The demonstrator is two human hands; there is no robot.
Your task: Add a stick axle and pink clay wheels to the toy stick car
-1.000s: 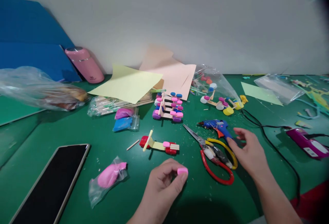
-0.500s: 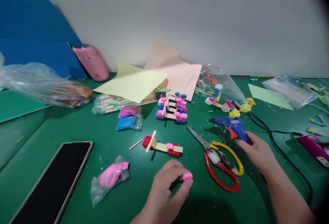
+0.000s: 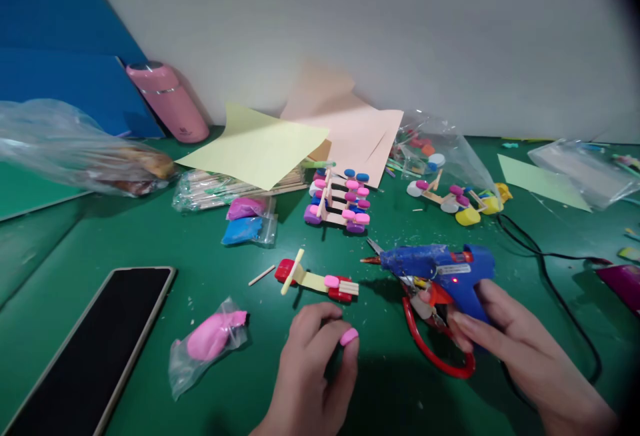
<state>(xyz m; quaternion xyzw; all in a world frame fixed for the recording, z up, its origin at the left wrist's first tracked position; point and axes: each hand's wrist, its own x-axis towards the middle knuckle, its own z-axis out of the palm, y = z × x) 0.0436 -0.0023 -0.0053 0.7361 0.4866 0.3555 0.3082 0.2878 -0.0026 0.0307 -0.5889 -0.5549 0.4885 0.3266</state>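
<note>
My left hand (image 3: 313,366) pinches a small pink clay piece (image 3: 349,337) between thumb and finger, low over the table. Just beyond it lies a small stick model (image 3: 315,281) with red ends, a pale yellow crossbar and one pink piece on top. My right hand (image 3: 520,349) is wrapped round the handle of a blue hot glue gun (image 3: 435,263), raised off the table with its nozzle pointing left and a red light lit. Under the gun, partly hidden, are scissors (image 3: 415,336) with a red handle showing.
Finished-looking stick models (image 3: 340,203) stand in a row behind. A phone (image 3: 95,349), bagged pink clay (image 3: 210,339) and clay packets (image 3: 247,219) lie left. Paper sheets (image 3: 255,146), a pink bottle (image 3: 170,103) and plastic bags are at the back. A black cord (image 3: 545,289) runs right.
My right hand has lifted the glue gun and brought it left and nearer, over the scissors. My left hand has shifted slightly left, still holding the pink piece, now tilted.
</note>
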